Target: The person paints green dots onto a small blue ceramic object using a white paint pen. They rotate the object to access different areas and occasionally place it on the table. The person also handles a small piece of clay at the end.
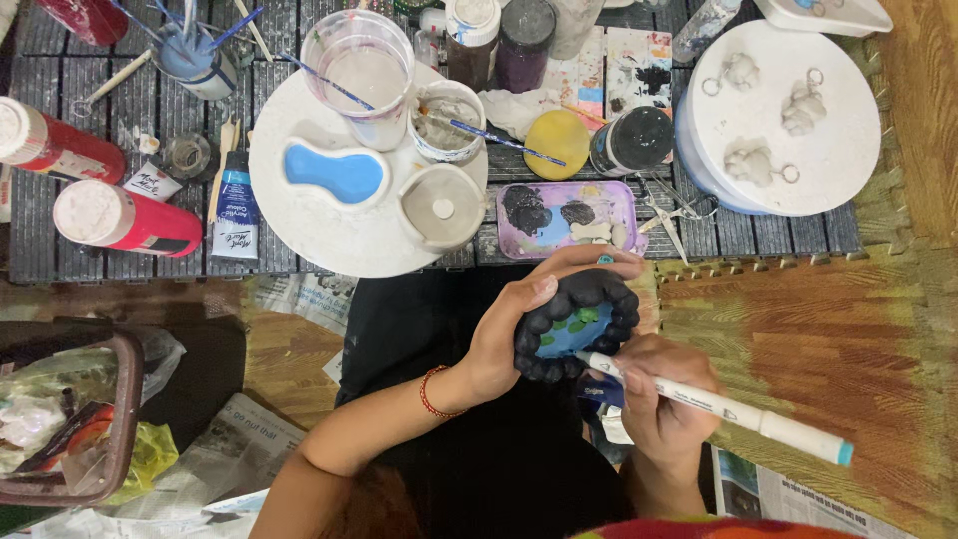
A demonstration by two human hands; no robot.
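At the far left a brown basket (118,419) of crumpled scraps sat on the floor beside spread newspaper (235,439), and above it two red paint bottles (125,220) lay on their sides on the dark slatted mat (758,235). Next came a blue paint tube (236,205) and a round white palette (319,225) bearing a blue-filled well, a clear cup (364,70) and a small pot with a brush across it.

Toward the middle, the left hand (509,329) cupped a small black clay dish (579,324) with a beaded rim and a blue centre dotted green, held above the lap; the thumb pressed on the near rim and the fingers curled around the far side. The dish looked light but rigid and probably brittle (the beaded rim seemed the part likeliest to chip), so a cradling hold under the base with the rim merely steadied seemed soundest, keeping clear of any wet paint inside.

The right hand (664,399) pinched a white marker (718,407) between thumb and fingertips, its tip touching the dish's lower rim.

Farther right, a white round slab (858,110) carried three pale clay charms with rings
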